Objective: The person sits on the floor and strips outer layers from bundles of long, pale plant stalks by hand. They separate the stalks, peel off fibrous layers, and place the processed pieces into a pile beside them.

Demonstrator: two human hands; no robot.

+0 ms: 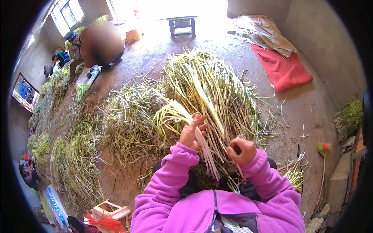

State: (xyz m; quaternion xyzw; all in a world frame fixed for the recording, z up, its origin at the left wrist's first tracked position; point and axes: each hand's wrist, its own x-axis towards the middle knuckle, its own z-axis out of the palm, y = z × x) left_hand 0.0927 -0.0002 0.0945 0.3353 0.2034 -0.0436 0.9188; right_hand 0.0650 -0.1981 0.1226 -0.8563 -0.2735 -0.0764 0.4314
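Observation:
My left hand (193,132) holds a small bundle of pale stalks (206,153) with yellow-green leaves that fan out to the upper left. Their whitish-pink lower ends hang down towards my lap. To the right, the fingers of my right hand (242,150) are curled and pinch a thin pinkish stalk (239,169), partly hidden by the hand. Just beyond both hands lies a large heap of long leafy green stalks (233,96), their stem ends pointing at me. A pale, cleaner bunch of stalks (205,100) rests on top of this heap.
Loose leaves (131,119) are piled at left, with more plant heaps (77,163) beyond. Another person (100,43) bends at upper left. A wooden stool (112,209) and red strands (105,222) are at lower left. Red cloth (281,68) and a broom (324,148) lie right.

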